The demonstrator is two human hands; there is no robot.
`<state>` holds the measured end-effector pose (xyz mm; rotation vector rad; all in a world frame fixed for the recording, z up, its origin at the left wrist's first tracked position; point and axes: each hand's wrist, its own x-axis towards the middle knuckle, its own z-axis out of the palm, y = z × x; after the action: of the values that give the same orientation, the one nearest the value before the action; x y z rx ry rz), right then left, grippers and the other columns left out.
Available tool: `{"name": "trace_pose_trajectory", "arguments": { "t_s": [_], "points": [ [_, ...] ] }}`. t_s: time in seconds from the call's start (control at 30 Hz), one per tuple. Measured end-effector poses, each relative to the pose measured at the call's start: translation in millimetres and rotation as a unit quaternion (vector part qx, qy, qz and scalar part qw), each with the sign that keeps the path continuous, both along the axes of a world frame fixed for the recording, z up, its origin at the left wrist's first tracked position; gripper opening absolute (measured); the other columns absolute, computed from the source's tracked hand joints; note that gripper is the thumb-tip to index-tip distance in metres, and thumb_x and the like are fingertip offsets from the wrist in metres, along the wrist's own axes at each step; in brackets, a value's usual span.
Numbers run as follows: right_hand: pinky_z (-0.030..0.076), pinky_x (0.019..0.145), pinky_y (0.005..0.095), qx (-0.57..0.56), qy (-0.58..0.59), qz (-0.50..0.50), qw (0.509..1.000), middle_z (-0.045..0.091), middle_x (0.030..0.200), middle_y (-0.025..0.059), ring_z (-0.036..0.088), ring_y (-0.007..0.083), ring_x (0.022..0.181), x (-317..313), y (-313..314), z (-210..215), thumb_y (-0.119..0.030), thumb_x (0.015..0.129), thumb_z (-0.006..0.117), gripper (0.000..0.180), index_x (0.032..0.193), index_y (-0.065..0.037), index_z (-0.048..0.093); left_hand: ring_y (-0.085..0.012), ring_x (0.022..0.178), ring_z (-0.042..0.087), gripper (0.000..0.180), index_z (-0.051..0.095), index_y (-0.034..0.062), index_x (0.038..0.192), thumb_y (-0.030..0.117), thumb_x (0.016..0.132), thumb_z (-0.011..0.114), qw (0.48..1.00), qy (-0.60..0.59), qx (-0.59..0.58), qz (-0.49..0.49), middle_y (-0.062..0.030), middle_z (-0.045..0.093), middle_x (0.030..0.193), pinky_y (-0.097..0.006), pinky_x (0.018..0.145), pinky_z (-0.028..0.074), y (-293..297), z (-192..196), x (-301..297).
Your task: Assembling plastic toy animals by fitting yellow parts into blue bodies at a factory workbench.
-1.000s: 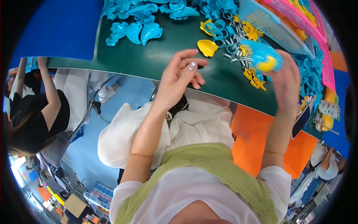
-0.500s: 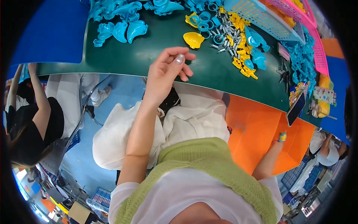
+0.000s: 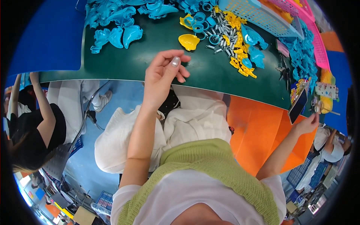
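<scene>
My left hand (image 3: 165, 73) hovers at the front edge of the dark green table (image 3: 150, 62). Its fingers are loosely curled and somewhat apart, the thumb lies in front of them, and nothing shows in it. Just beyond it on the table lies a yellow shell-shaped plastic part (image 3: 189, 42). My right hand (image 3: 308, 123) is at the table's right end, below a dark-screened phone (image 3: 298, 107) propped at the edge. Its fingertips are drawn together beside a small silvery thing (image 3: 317, 106); what they hold, if anything, is too small to name.
Blue plastic shells (image 3: 132, 35) heap at the far left. Blue rings (image 3: 199, 27), metal springs (image 3: 224, 37) and yellow parts (image 3: 240, 56) lie mid-table. Light blue (image 3: 258, 20) and pink baskets (image 3: 318, 47) stand far right. An orange bin (image 3: 255, 127) sits below the edge. A co-worker (image 3: 37, 116) sits left.
My right hand rose from above the orange bin, where a small yellow-and-blue thing showed at its fingers, to the table's right end; that thing no longer shows. My left hand stays nearly still.
</scene>
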<state>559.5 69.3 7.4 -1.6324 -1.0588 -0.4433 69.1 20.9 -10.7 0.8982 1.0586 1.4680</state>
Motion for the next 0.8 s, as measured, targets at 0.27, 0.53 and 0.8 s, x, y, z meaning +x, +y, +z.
{"name": "trace_pose_trajectory", "arguments": {
  "t_s": [0.27, 0.53, 0.8],
  "points": [
    [0.033, 0.098, 0.033, -0.349, -0.255, 0.455, 0.778, 0.047, 0.127, 0.0086, 0.043, 0.0253, 0.118, -170.1, 50.7, 22.9, 0.0, 0.078, 0.054, 0.04, 0.117, -0.009, 0.054, -0.0104, 0.072, 0.056, 0.023, 0.05, -0.0018, 0.111, 0.013, 0.093, 0.047, 1.0, -0.014, 0.002, -0.013, -0.0135, 0.06, 0.101, -0.022, 0.061, 0.046, -0.7, -1.6, 1.3],
    [0.036, 0.095, 0.0307, -0.339, -0.134, 0.458, 0.811, 0.053, 0.116, 0.0102, 0.049, 0.0238, 0.111, -174.6, 54.0, 14.9, -0.003, 0.083, 0.056, 0.025, 0.108, -0.003, 0.057, -0.0101, 0.072, 0.057, 0.023, 0.05, -0.0022, 0.11, 0.012, 0.092, 0.048, 1.0, -0.028, -0.005, -0.014, -0.0126, 0.06, 0.101, -0.021, 0.06, 0.045, 1.8, 0.6, 1.9],
    [0.039, 0.088, 0.0292, -0.368, -0.166, 0.46, 0.791, 0.054, 0.113, 0.0075, 0.049, 0.0217, 0.106, -190.6, 68.7, 9.5, -0.011, 0.084, 0.058, 0.021, 0.103, -0.005, 0.058, -0.0098, 0.072, 0.057, 0.022, 0.05, -0.0019, 0.11, 0.011, 0.092, 0.049, 1.0, -0.022, 0.004, -0.011, -0.0126, 0.06, 0.101, -0.021, 0.06, 0.045, 2.3, -0.5, 2.4]
  ]
}}
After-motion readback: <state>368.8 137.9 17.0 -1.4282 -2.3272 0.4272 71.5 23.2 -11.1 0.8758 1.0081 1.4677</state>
